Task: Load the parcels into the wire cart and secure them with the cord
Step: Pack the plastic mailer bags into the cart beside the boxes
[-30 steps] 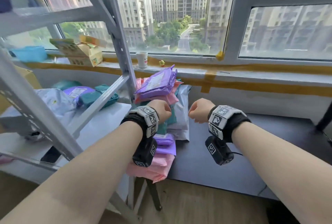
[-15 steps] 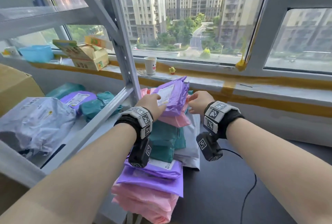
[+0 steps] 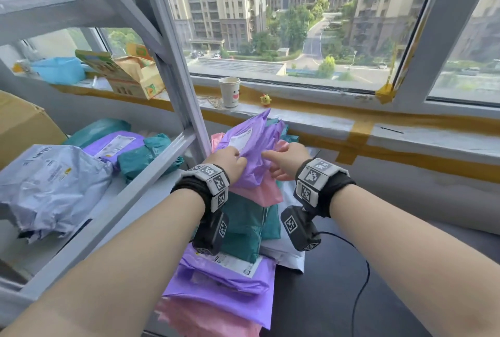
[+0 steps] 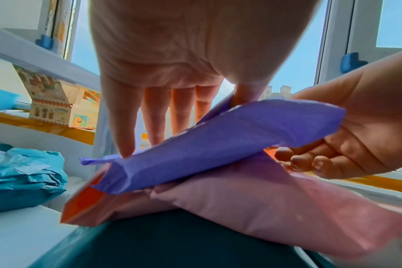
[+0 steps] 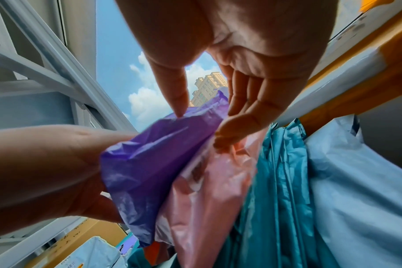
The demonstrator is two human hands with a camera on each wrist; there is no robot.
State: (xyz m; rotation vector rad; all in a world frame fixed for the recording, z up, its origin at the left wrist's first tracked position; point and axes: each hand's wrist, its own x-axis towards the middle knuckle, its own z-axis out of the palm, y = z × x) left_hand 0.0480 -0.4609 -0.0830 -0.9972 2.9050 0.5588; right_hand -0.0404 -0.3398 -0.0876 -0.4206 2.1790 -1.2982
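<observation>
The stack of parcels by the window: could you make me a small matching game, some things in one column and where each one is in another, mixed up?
Things:
1. top purple parcel
2. pink parcel
3. paper cup
4. grey parcel

Places:
A. on the windowsill
B. on the shelf to the left of the stack
C. between the left hand and the right hand
D. directly under the top purple parcel

Pairs: 1-C, 2-D, 3-A, 4-B
</observation>
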